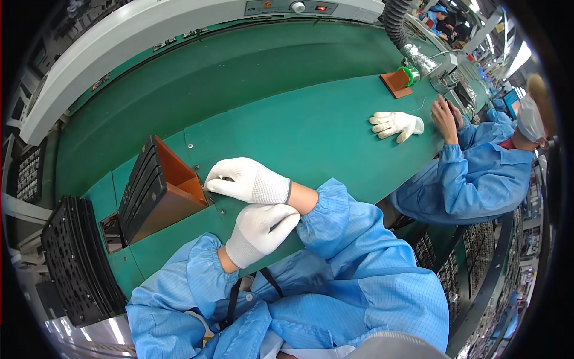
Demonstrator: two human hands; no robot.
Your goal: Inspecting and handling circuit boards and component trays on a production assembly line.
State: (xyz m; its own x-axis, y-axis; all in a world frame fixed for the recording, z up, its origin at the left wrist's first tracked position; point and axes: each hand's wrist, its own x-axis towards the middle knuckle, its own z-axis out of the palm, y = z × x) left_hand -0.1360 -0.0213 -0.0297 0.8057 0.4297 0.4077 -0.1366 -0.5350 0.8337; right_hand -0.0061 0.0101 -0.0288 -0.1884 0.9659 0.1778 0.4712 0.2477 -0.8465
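Observation:
My right hand [242, 179], in a white knit glove, is above the green table beside the open end of a brown angled stand [179, 173]. Its fingers are curled together with a small gap by the thumb; whatever lies at the tips is too small to make out. Just below, my left hand [258, 235], also gloved in white, bends across to my right wrist. Its thumb and fingers close at the cuff of the right glove [281, 189]. Bare skin shows between that cuff and my blue sleeve.
Black slotted plates [140, 179] lean against the stand. More black perforated trays [81, 257] are at the left edge. A loose white glove [397, 125] lies on the green table [287, 131]. At right, a co-worker [469, 173] in blue sits near a green-rimmed reel [410, 76].

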